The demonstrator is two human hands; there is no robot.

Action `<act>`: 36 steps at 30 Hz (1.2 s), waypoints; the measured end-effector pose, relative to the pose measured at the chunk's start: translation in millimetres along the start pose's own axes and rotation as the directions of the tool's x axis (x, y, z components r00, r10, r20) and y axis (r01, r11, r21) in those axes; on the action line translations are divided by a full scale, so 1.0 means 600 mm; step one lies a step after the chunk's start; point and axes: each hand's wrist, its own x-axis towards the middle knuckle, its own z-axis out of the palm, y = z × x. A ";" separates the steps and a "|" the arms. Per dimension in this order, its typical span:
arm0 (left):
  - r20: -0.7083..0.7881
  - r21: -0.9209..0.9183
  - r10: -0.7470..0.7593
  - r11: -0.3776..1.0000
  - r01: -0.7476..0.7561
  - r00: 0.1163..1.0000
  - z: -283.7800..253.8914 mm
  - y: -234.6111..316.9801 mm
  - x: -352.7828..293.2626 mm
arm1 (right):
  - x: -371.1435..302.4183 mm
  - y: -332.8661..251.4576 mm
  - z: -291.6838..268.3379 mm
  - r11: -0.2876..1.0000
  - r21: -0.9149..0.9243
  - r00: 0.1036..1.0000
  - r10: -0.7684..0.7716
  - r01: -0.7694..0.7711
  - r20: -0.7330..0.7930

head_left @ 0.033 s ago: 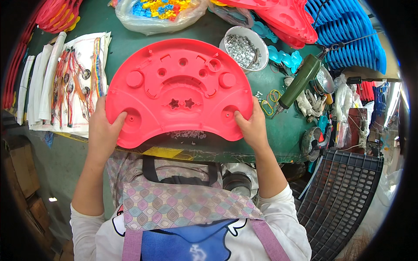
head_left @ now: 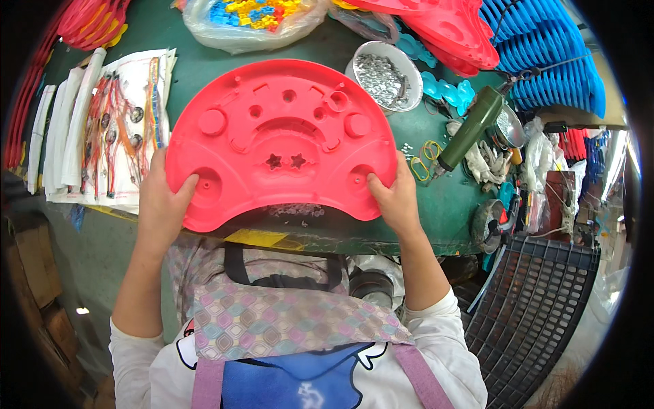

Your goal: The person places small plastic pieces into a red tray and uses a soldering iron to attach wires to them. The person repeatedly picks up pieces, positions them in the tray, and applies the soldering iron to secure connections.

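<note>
Both of my hands hold up a curved red plastic shell (head_left: pixel 231 160) above the near edge of the green table. It shows moulded rings, round holes and two star-shaped cutouts. My left hand (head_left: pixel 163 198) grips its left end, the thumb over the rim beside a round recess. At the opposite end my right hand (head_left: pixel 396 198) clasps it the same way, thumb on the face near the other recess. Fingers behind the shell are hidden. Small clear pieces (head_left: pixel 296 210) lie on the table just below the shell's curved lower edge, partly covered by it.
To the left, wired parts (head_left: pixel 112 133) lie on white sheets. A bowl of small metal pieces (head_left: pixel 383 78) and a green power screwdriver (head_left: pixel 470 129) are at the right. Behind are a bag of coloured pieces (head_left: pixel 255 41), stacked red shells (head_left: pixel 443 31) and blue parts (head_left: pixel 555 58).
</note>
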 end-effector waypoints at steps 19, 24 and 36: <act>0.277 0.045 0.442 0.881 -0.471 0.853 -0.001 0.038 0.016 | 0.003 -0.028 0.008 0.977 -0.133 0.986 -0.163 0.166 0.034; 0.045 0.044 0.393 0.918 -0.395 0.919 -0.024 0.061 0.159 | 0.022 -0.071 -0.006 0.840 -0.508 0.971 -0.238 0.192 -0.025; 0.145 0.492 0.456 0.737 -0.464 0.878 0.113 0.042 0.483 | 0.101 -0.112 0.030 0.782 -0.422 0.888 -0.427 0.458 0.173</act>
